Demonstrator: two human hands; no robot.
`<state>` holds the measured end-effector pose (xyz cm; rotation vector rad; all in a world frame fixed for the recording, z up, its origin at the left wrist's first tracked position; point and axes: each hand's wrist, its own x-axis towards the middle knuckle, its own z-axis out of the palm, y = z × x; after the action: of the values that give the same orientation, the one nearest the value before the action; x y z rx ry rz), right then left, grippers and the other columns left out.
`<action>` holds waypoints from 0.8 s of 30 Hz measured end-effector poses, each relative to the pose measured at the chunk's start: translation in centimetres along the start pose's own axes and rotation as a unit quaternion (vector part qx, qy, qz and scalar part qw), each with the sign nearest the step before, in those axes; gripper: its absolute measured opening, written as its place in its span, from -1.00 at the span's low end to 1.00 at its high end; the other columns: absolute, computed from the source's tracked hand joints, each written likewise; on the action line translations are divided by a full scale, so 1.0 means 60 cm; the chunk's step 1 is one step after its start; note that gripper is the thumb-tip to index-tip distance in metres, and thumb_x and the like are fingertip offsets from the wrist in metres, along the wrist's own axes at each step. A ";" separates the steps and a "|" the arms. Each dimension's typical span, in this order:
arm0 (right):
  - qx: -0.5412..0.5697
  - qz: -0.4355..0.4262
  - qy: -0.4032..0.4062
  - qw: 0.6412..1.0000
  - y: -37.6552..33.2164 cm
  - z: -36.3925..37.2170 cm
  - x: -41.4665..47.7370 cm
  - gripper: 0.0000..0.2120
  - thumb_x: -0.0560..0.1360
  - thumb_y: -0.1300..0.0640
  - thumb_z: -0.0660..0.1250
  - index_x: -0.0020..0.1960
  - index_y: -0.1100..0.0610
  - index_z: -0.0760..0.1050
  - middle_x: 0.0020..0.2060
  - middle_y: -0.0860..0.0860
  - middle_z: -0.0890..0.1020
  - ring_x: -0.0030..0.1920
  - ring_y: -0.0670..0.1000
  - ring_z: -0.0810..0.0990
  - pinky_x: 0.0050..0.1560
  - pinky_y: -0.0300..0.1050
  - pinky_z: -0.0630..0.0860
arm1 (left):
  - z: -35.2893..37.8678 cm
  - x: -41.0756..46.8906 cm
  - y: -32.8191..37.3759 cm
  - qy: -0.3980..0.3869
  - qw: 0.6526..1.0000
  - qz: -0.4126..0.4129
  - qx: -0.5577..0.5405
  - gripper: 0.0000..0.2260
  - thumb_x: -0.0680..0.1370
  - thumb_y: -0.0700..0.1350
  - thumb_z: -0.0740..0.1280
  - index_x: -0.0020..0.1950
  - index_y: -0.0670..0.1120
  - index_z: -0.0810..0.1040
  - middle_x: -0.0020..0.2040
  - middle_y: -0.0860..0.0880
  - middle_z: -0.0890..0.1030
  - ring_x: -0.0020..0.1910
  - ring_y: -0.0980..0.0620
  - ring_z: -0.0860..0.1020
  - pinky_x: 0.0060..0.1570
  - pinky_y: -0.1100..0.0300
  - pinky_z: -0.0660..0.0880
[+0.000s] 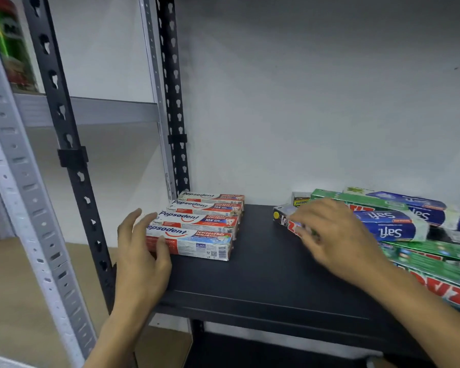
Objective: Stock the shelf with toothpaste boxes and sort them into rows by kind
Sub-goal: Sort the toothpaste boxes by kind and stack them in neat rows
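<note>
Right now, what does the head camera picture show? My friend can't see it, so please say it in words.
A person's left hand steadies a neat row of Pepsodent boxes on a black shelf, while the right hand reaches into a jumbled pile of green and blue toothpaste boxes on the right.

Red-white boxes (194, 236): "Pepsodent", "PENCEGAH GIGI BERLUBANG", "10X". Blue boxes (389, 229), upside down: "Safi".

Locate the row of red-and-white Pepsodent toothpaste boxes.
Head view: the row of red-and-white Pepsodent toothpaste boxes lies at the black shelf's left end, beside the black upright post, the left hand touching the front box.
</note>
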<state>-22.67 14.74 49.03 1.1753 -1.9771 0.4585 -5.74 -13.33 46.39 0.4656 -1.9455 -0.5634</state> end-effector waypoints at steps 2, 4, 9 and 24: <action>-0.079 0.031 -0.036 0.996 0.041 -0.036 -0.012 -0.61 0.41 0.08 0.52 0.23 -0.02 0.61 0.16 0.04 0.62 0.18 0.17 0.54 0.26 0.18 0.41 | 0.008 -0.012 0.017 -0.003 0.998 0.064 -0.013 -0.65 0.54 -0.35 0.36 0.32 -0.16 0.53 0.45 -0.13 0.36 0.34 0.19 0.30 0.18 0.65 0.18; -0.136 0.121 -0.139 0.973 0.081 -0.074 -0.026 -0.52 0.48 -0.13 0.42 0.38 -0.19 0.47 0.33 0.00 0.53 0.36 0.12 0.44 0.42 0.24 0.23 | 0.028 -0.019 0.044 -0.036 0.993 0.108 -0.024 -0.68 0.53 -0.33 0.38 0.26 -0.10 0.56 0.43 -0.06 0.38 0.32 0.23 0.31 0.17 0.58 0.22; -0.084 0.203 -0.235 0.947 0.159 -0.122 -0.079 -0.53 0.59 -0.22 0.22 0.48 -0.32 0.27 0.45 -0.20 0.38 0.46 -0.04 0.29 0.46 0.23 0.23 | 0.127 -0.021 0.137 -0.231 0.945 0.228 -0.043 -0.68 0.56 -0.09 0.39 0.30 0.06 0.50 0.36 0.08 0.36 0.37 0.16 0.35 0.41 0.27 0.29; -0.046 0.332 -0.117 0.935 0.308 -0.259 -0.258 -0.54 0.53 -0.10 0.39 0.41 -0.24 0.44 0.37 -0.08 0.44 0.37 -0.02 0.36 0.37 0.12 0.39 | 0.327 0.003 0.235 -0.403 0.854 0.317 0.092 -0.26 0.39 0.56 0.05 0.51 0.31 0.23 0.49 0.18 0.27 0.51 0.05 0.19 0.47 -0.28 0.11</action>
<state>-27.53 43.01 48.46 0.4875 -2.5638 0.5703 -24.65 1.63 47.19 -0.3940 -2.7825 -0.1212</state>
